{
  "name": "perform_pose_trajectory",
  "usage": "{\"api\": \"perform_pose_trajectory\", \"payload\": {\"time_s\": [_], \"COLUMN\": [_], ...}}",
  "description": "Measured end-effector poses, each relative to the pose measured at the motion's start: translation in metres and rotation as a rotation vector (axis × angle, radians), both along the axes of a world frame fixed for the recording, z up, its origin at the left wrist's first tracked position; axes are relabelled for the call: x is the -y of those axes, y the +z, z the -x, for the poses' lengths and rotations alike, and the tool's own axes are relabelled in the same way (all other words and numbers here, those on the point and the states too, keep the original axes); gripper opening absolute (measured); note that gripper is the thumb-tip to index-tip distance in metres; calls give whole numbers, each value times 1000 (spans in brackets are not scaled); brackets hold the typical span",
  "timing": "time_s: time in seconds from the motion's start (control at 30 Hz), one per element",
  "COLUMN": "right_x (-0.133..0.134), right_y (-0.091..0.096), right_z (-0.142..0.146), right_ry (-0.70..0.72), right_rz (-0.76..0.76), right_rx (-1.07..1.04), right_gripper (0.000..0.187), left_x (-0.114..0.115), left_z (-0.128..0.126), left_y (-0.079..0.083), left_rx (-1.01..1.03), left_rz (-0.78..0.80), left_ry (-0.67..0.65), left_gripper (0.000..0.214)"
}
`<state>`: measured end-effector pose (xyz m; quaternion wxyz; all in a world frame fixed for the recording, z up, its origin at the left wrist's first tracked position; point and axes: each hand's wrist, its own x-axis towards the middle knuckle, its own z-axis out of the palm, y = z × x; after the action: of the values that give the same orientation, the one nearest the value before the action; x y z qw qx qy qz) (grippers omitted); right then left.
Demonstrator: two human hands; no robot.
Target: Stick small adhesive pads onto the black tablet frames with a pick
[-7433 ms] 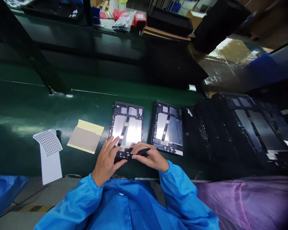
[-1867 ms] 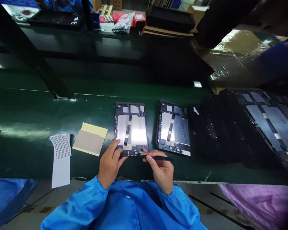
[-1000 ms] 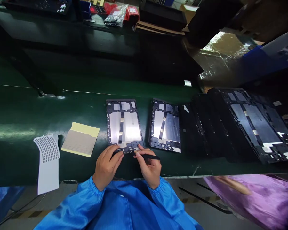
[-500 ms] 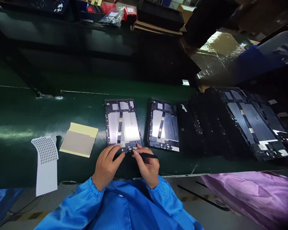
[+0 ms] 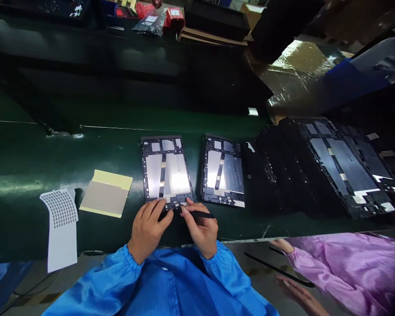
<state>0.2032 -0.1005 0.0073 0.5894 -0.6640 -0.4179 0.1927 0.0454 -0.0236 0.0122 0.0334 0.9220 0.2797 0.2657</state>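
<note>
A tablet assembly point(image 5: 177, 169) with a silver back plate and black frame lies on the green bench in front of me. My left hand point(image 5: 149, 226) is closed at its lower left edge, fingers curled over the frame and thumb towards the middle. Between the thumb and fingers of my right hand point(image 5: 202, 228) is a slim black tool point(image 5: 201, 214), its inner end at the tablet's lower edge. The tip is too small to make out. Just to the right lies a second tablet assembly point(image 5: 229, 172), untouched.
Left of the tablets are a yellow-edged pad of thin strips point(image 5: 105, 195) and a white label sheet point(image 5: 62, 245) overhanging the bench edge. More tablet assemblies point(image 5: 345, 162) overlap at the right. A co-worker's pink sleeve point(image 5: 335, 263) and hands show at the lower right.
The co-worker's hands and forearm have come into view at the lower right. My hands stay at the tablet's lower edge with hardly any movement; the view has shifted slightly.
</note>
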Motion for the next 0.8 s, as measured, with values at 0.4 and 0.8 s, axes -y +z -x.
{"api": "perform_pose_trajectory", "payload": {"time_s": [0.4, 0.8], "right_x": [5, -16], "right_y": [0, 12], "right_z": [-19, -27], "right_ry": [-64, 215], "right_rz": [-71, 722], "right_rx": [28, 938], "right_gripper": [15, 66], "left_x": [-2, -16], "left_z": [-5, 1], "left_y": [1, -4], "left_rx": [71, 61], "left_rz": [-37, 31], "left_ry": [-9, 237], "left_gripper": [20, 40]}}
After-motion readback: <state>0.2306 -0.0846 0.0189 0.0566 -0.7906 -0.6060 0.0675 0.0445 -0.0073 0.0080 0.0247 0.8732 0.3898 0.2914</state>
